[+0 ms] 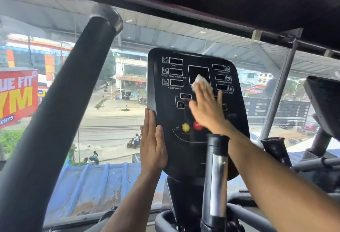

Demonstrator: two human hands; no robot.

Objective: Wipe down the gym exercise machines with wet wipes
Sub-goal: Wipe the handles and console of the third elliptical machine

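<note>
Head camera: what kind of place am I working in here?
Most likely an upper-floor gym: a cardio machine console labelled time, resistance and heart rate, padded handlebars, and a window overlooking a street.

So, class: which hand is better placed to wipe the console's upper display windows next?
Right. The right hand already presses the wet wipe flat on the console, just below them; the left hand only braces its left edge.

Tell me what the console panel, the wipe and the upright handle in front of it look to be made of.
Console panel: probably moulded plastic, black with a slight sheen, rounded edges and printed white labels.
Wipe: thin white fabric or paper, crumpled under the right hand; wetness cannot be told.
Upright handle: likely polished metal, given its bright reflection, with a matt black cap, perhaps rubber or plastic.
</note>
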